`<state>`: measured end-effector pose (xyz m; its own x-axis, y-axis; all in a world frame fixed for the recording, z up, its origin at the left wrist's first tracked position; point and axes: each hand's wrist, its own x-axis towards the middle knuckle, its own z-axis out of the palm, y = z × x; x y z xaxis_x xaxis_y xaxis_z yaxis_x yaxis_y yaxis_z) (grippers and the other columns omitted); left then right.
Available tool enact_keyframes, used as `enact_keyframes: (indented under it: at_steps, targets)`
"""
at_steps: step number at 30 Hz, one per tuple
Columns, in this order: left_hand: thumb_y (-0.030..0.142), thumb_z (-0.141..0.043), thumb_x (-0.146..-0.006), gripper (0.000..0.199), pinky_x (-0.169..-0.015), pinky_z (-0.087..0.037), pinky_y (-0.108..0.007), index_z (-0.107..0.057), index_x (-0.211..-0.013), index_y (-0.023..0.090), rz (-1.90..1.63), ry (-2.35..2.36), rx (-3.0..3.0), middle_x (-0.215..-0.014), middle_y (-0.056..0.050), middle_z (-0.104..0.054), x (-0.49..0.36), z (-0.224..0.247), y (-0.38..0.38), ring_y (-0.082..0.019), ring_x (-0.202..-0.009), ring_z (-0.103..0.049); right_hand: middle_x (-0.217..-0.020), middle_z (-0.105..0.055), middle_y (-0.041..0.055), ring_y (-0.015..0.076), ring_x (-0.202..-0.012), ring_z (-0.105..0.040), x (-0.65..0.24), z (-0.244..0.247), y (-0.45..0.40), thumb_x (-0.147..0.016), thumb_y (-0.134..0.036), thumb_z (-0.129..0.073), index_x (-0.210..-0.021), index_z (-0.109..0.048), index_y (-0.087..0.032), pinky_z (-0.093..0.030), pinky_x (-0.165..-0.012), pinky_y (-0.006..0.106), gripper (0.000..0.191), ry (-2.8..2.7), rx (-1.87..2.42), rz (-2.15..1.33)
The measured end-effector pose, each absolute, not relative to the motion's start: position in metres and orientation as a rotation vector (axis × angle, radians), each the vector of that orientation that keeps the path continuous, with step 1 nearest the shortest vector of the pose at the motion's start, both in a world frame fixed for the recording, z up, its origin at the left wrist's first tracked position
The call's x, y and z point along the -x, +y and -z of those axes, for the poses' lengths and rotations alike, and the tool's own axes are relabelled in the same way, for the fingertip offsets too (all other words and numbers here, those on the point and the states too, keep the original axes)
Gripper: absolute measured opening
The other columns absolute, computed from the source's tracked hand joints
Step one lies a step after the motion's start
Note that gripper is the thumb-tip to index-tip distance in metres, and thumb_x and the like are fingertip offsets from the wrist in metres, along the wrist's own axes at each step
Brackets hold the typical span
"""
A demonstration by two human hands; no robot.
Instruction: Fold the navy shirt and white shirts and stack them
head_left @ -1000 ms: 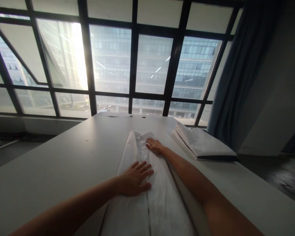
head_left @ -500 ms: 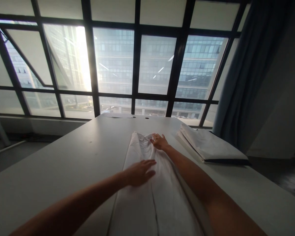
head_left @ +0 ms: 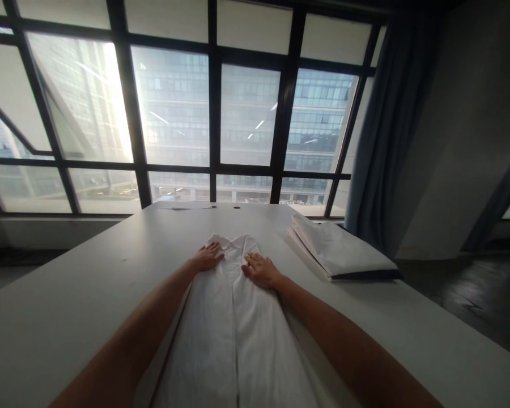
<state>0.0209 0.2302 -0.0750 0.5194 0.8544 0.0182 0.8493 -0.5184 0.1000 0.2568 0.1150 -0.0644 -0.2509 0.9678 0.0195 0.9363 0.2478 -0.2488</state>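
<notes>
A long white garment (head_left: 212, 328), folded inward with its two edges meeting along a middle line, lies on the white table (head_left: 89, 306). Its far end looks like a collar. My left hand (head_left: 209, 256) rests flat on the garment's far left side, fingers spread. On the far right side lies my right hand (head_left: 260, 270), palm down with its fingers out. Neither hand grips the cloth. The garment's near end runs out of the bottom of the view.
A folded stack of white cloth with a dark lower layer (head_left: 344, 249) lies on the table's right side. A flat white sheet (head_left: 185, 205) is at the far edge, near a dark round hole (head_left: 237, 207). Windows and a blue curtain (head_left: 374, 147) stand beyond.
My left hand has moved forward from the garment's middle to its far left side. My right hand has come slightly nearer. The collar end now lies more spread, and the view has turned right.
</notes>
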Motion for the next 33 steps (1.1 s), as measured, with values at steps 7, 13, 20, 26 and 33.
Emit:
enact_keyframes:
  at_steps: [7,13,20,26,33]
  targets:
    - [0.05,-0.019,-0.101,0.064,-0.119,-0.013,-0.047,-0.03,-0.152,0.015,-0.125,1.494,-2.785,-0.16,-0.016,-0.023,-0.026,0.048,0.19,-0.025,-0.149,-0.014,-0.135,-0.057,0.0169,0.0266,-0.129,-0.047,-0.245,0.048,0.096,-0.098,-0.039,-0.041,-0.132,-0.057,-0.011,-0.014,-0.117,0.044,0.047,-2.227,1.704,0.198]
    - [0.068,-0.02,-0.094,0.082,-0.118,-0.018,-0.044,-0.025,-0.154,0.012,0.021,1.254,-2.776,-0.16,-0.018,-0.019,-0.006,0.054,0.128,-0.027,-0.149,-0.016,-0.136,-0.056,0.0164,0.0315,-0.125,-0.051,-0.22,0.036,0.072,-0.094,-0.055,-0.044,-0.128,-0.061,-0.015,-0.036,-0.105,0.042,0.054,-2.314,1.922,-0.138]
    - [0.061,-0.014,-0.097,0.078,-0.119,-0.011,-0.046,-0.016,-0.156,0.01,0.001,1.342,-2.693,-0.162,-0.016,-0.007,-0.011,0.072,0.142,-0.025,-0.151,-0.005,-0.162,-0.01,0.0122,0.0329,-0.148,-0.007,-0.221,0.062,0.114,-0.099,-0.062,-0.024,-0.157,-0.017,-0.009,-0.009,-0.117,0.052,0.079,-2.378,1.997,-0.271]
    - [0.058,-0.017,-0.099,0.072,-0.117,-0.014,-0.055,-0.016,-0.157,0.016,0.031,1.474,-2.654,-0.162,-0.014,-0.007,-0.023,0.057,0.187,-0.031,-0.15,-0.004,-0.146,-0.044,0.0197,0.0312,-0.138,-0.033,-0.219,0.053,0.159,-0.099,-0.054,-0.037,-0.141,-0.048,-0.008,-0.018,-0.114,0.046,0.063,-2.304,1.843,0.138]
    - [0.043,-0.021,-0.102,0.058,-0.113,-0.021,-0.061,-0.025,-0.154,0.019,0.008,1.405,-2.81,-0.161,-0.016,-0.019,-0.035,0.049,0.155,-0.031,-0.149,-0.015,-0.14,-0.052,0.0167,0.0313,-0.13,-0.043,-0.207,0.049,0.1,-0.102,-0.048,-0.031,-0.135,-0.056,-0.015,-0.025,-0.11,0.047,0.053,-2.318,1.839,0.07]
